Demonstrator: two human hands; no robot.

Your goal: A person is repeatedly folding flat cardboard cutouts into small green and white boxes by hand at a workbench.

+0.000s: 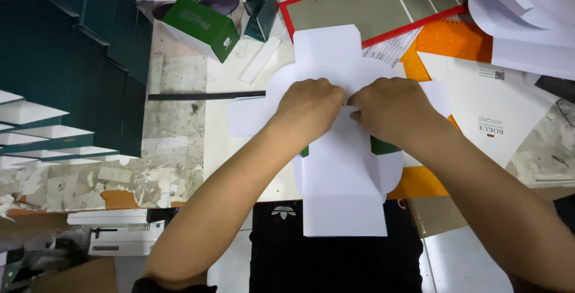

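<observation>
A flat white box blank (344,185) is spread on the worktable (179,125), its near flap hanging over the edge, and is pressed at its middle by the left hand (308,108) and right hand (392,110), fingers curled down (the right fingertips pinch a fold). Farther off are seen a black ruler (206,95), a folded green box (200,28) and orange card (452,41).

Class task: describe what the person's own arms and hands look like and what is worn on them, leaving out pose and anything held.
Both forearms are bare, with no sleeves showing. The left hand and right hand wear no gloves; no rings, watch or markings are visible.
</observation>
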